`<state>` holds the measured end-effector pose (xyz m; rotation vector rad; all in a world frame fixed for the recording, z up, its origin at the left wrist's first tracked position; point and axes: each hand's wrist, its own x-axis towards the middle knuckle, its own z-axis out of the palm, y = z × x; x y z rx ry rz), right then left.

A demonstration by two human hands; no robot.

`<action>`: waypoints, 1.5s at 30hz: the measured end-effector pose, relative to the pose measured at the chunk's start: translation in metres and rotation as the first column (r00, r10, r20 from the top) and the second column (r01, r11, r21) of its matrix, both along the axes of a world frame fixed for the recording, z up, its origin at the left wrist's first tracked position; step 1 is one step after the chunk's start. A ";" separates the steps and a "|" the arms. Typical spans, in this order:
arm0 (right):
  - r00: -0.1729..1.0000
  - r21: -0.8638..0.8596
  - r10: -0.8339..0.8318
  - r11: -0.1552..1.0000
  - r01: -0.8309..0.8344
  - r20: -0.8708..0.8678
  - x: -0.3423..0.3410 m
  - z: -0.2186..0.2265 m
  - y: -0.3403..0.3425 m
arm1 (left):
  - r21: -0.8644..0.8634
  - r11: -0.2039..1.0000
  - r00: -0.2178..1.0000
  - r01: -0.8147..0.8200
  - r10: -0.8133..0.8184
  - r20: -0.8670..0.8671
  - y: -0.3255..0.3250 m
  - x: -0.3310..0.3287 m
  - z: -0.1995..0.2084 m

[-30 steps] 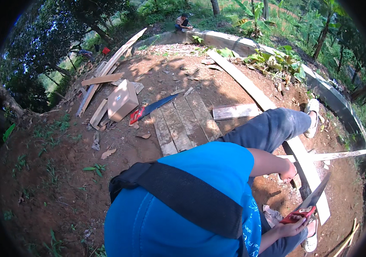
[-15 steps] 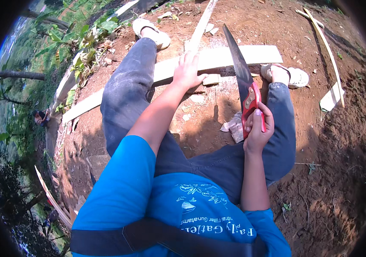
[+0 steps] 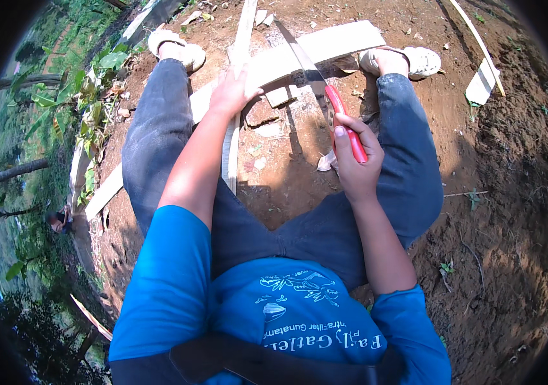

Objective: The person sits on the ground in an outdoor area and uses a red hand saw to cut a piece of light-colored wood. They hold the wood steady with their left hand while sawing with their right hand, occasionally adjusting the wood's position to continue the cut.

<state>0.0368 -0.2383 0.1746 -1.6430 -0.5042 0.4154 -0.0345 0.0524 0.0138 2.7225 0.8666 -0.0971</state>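
Note:
My left hand (image 3: 230, 93) lies with its fingers stretched over a narrow wooden strip (image 3: 244, 38), where the strip crosses a wide pale plank (image 3: 335, 45). The near part of the strip shows beside my left wrist, running down between my legs. My right hand (image 3: 358, 151) is wrapped round the red handle of a handsaw (image 3: 301, 56). Its blade points away from me and to the left, passing over the wide plank. Whether the teeth touch any wood I cannot tell. Below the plank, a small wood block (image 3: 281, 96) sits on the soil.
My shoes (image 3: 402, 62) stand by the wide plank on both sides. At the far right lie a long thin strip (image 3: 476, 38) and a short pale board piece (image 3: 483, 85). Plants (image 3: 104, 70) line the left edge, and a person (image 3: 59, 221) is farther off there.
The view has shifted. The saw has turned, showing its handle more edge-on, and its blade leans further left. The narrow strip's near part now shows below my left hand.

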 end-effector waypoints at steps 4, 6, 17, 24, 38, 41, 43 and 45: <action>0.998 0.008 0.064 0.998 -0.064 0.026 -0.007 0.001 0.008 | -0.023 1.000 1.000 0.018 -0.018 -0.022 0.010 -0.009 -0.009; 0.989 -0.013 0.096 0.995 -0.096 0.113 -0.005 -0.002 0.011 | -0.091 0.995 0.999 0.051 -0.052 -0.006 0.011 -0.006 -0.008; 0.990 -0.117 0.133 0.985 -0.127 0.047 -0.025 0.009 0.020 | -0.179 0.983 0.985 0.044 -0.012 0.172 -0.006 -0.007 0.002; 0.980 -0.206 0.146 0.972 -0.116 0.138 -0.031 0.008 0.022 | 0.091 0.994 0.961 -0.052 0.025 0.275 -0.017 0.019 -0.019; 0.990 -0.180 0.100 0.980 -0.082 0.095 -0.036 0.007 0.021 | 0.300 0.938 0.981 0.176 -0.192 0.024 0.013 0.033 -0.024; 0.989 -0.193 0.139 0.973 -0.126 0.057 -0.042 0.015 0.027 | 0.271 0.945 0.973 0.182 -0.213 0.087 0.026 0.032 -0.028; 0.984 -0.178 0.176 0.969 -0.170 0.016 -0.043 0.023 0.032 | 0.170 0.969 0.977 0.177 -0.194 0.084 0.029 0.035 -0.016; 0.973 -0.176 0.230 0.958 -0.225 0.011 -0.035 0.030 0.034 | 0.088 0.974 0.975 0.209 -0.214 0.053 0.034 0.037 -0.004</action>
